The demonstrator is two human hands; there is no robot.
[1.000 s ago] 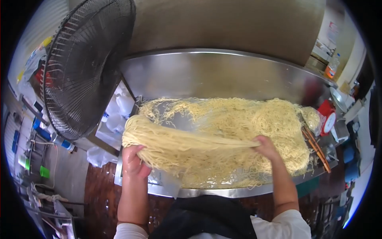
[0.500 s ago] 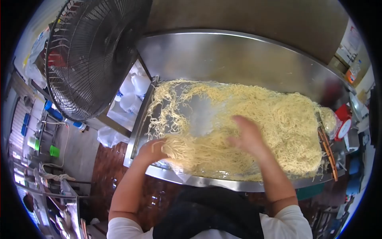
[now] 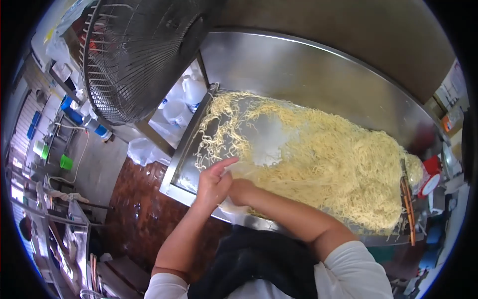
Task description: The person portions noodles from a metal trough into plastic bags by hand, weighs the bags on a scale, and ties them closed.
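Observation:
My left hand (image 3: pixel 213 187) is at the near left edge of the steel tray (image 3: pixel 174 188), one finger stretched toward the noodles and the others curled in. Against it, my right hand (image 3: pixel 241 192) is closed, its fingers mostly hidden. A thin, translucent plastic bag (image 3: pixel 234 207) hangs just below both hands, and its top appears to be in my left hand's grip. What my right fingers hold is hidden. Pale yellow noodles (image 3: pixel 343 167) cover much of the tray, heaped thickest on the right. Loose strands (image 3: pixel 224 132) lie thinly at the left end.
A large black fan (image 3: pixel 139 60) stands close at the upper left. Wooden sticks (image 3: pixel 408 209) lie by the tray's right end, near a red-and-white scale (image 3: pixel 430 177) and a bag of noodles (image 3: pixel 413 169). White plastic containers (image 3: pixel 184 102) sit behind the tray's left side.
My right hand has swung left from above the noodles to meet my left hand. The noodle bundle seen at my left hand no longer shows there. The view has turned slightly.

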